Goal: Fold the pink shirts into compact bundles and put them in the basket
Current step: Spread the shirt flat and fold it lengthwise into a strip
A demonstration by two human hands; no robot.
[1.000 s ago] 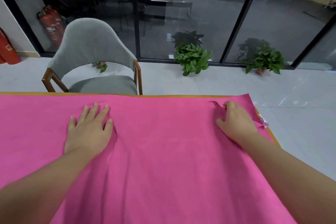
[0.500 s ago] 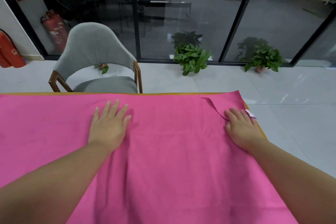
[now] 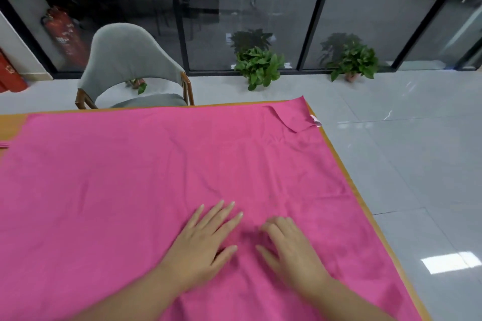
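Note:
A large pink shirt point(image 3: 156, 177) lies spread flat over most of the table, with a small flap turned over at its far right corner beside a white label point(image 3: 316, 120). My left hand point(image 3: 206, 240) lies flat on the cloth near the front middle, fingers straight and spread. My right hand point(image 3: 289, 247) rests on the cloth just to its right, fingers slightly bent, holding nothing. No basket is in view.
The table's orange edge point(image 3: 347, 172) runs along the right side and the far side. A grey chair point(image 3: 130, 68) stands behind the table. Two potted plants point(image 3: 258, 65) sit on the floor by the glass wall. Fire extinguishers point(image 3: 65, 34) stand at the left.
Both hands have slid back from the far part of the cloth toward me and come close together near the front middle. The far right corner flap now lies uncovered.

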